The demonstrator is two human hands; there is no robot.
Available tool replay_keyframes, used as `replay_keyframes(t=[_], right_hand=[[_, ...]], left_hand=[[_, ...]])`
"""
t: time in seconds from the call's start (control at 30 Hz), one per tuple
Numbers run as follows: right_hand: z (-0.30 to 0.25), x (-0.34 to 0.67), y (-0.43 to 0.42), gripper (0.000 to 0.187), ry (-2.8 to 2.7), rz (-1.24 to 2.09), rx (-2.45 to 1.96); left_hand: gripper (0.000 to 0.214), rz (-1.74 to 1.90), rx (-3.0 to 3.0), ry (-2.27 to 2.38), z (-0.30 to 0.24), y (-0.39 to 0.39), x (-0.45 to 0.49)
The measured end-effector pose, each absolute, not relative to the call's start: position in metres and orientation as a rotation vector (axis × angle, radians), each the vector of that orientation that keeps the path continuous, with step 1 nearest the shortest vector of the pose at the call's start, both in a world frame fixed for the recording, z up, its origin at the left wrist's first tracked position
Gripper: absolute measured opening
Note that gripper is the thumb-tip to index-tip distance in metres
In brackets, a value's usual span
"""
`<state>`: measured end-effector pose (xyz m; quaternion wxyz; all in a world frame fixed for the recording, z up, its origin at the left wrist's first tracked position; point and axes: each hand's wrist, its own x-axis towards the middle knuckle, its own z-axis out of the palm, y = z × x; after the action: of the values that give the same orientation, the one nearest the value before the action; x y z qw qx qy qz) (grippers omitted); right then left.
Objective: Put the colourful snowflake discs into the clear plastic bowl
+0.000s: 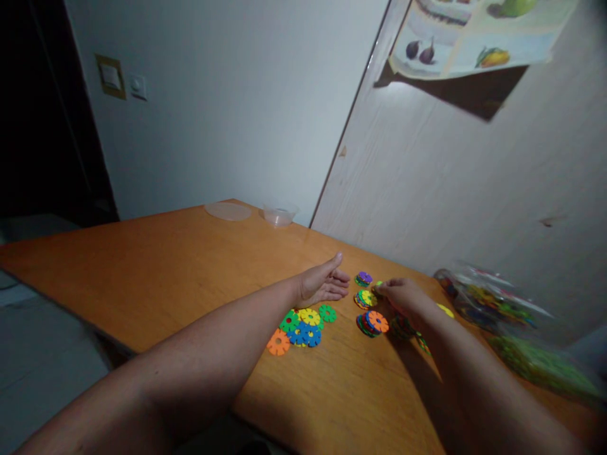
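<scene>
My left hand [325,284] is open, thumb raised and fingers stretched out, beside the stacks of notched plastic discs. It holds nothing. My right hand [403,294] has its fingertips closed on a yellow-green notched disc [378,287], mostly hidden by the fingers; whether it touches a stack below I cannot tell. Between my hands stand a purple-topped stack [365,277], a yellow-topped stack [367,298] and an orange-topped stack [378,321]. More discs lie partly hidden under my right forearm. A loose pile of discs [310,335], orange, blue, green and yellow, is spread by my left forearm.
At the far corner of the wooden table [190,265] are a clear round lid [228,211] and a clear plastic bowl [279,216]. Transparent bags [497,303] of coloured pieces lie along the right edge. A wall and a pale panel rise behind the table.
</scene>
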<state>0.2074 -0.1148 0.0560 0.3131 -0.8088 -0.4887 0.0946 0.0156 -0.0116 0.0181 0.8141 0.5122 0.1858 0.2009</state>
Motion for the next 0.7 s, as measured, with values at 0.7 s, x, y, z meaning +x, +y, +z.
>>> replay_keyframes(t=[0.7], right_hand=[[0.046,0.105,-0.116,0.009,-1.936,0.280,-2.287]], left_hand=[[0.075,0.468,1.109,0.417,0.018,-0.009,0.016]])
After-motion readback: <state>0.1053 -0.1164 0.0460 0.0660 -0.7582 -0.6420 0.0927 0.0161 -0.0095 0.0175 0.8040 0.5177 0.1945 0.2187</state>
